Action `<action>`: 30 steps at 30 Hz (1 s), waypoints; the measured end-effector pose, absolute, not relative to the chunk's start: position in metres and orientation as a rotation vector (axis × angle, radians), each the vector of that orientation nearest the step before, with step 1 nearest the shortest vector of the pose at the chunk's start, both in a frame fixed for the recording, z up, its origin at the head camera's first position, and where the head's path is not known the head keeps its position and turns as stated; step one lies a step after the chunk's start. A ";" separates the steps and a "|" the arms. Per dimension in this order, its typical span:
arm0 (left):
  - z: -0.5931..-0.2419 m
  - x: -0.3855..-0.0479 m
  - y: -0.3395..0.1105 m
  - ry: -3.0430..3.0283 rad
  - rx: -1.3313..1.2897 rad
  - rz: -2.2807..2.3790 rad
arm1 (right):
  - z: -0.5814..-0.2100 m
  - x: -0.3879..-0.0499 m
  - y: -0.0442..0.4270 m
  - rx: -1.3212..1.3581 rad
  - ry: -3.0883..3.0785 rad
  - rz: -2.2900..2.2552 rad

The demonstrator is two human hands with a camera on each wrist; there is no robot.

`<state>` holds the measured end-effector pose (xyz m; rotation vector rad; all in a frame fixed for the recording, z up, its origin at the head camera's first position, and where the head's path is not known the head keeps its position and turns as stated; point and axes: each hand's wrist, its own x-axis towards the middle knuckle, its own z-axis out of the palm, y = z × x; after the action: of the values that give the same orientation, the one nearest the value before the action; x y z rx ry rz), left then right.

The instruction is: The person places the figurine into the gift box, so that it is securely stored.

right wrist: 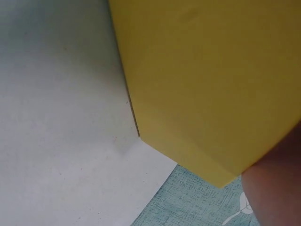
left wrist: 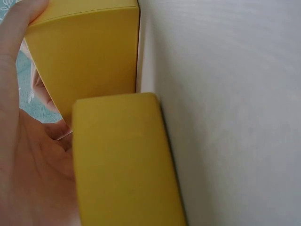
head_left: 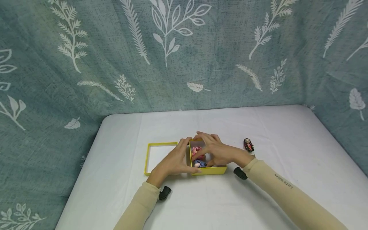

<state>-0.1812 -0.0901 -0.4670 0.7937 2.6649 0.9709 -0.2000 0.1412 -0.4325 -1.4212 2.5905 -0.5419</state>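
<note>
A yellow open-topped box (head_left: 209, 171) stands near the middle of the table. My left hand (head_left: 172, 161) grips its left side, thumb along the front and fingertips at the back left corner. Inside lie a small figurine with a pink head (head_left: 196, 150) and a blue figurine part (head_left: 201, 163) near the front wall. My right hand (head_left: 217, 151) reaches into the box, index finger across the figurines and thumb beside the blue one. Whether these two pinch it is unclear. In the left wrist view the box's side (left wrist: 89, 56) shows between thumb and palm.
A shallow yellow-rimmed lid (head_left: 147, 159) lies to the left of the box, partly behind my left hand. One dark-haired doll figurine (head_left: 248, 145) lies right of the box, beyond my right wrist. Patterned teal cloth (head_left: 184, 80) hangs behind the white table (head_left: 201, 204).
</note>
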 end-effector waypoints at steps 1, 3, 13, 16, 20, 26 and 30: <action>-0.467 -0.181 -0.090 2.665 0.796 0.968 | -0.433 -0.200 0.141 -1.426 2.592 -0.543; -0.467 -0.181 -0.090 2.666 0.801 0.965 | -0.433 -0.200 0.141 -1.436 2.599 -0.541; -0.469 -0.181 -0.090 2.667 0.812 0.969 | -0.433 -0.205 0.143 -1.351 2.556 -0.634; -0.470 -0.181 -0.090 2.673 0.817 0.969 | -0.433 -0.208 0.144 -1.331 2.536 -0.644; -0.469 -0.181 -0.090 2.673 0.819 0.970 | -0.432 -0.209 0.144 -1.306 2.511 -0.643; -0.469 -0.181 -0.090 2.675 0.804 0.956 | -0.430 -0.208 0.141 -1.312 2.519 -0.600; -0.469 -0.181 -0.090 2.677 0.802 0.950 | -0.432 -0.206 0.140 -1.345 2.541 -0.578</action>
<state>-0.1806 -0.0901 -0.4693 0.8023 2.6771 0.9505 -0.2064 0.1400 -0.4323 -1.3454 2.5405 -0.5779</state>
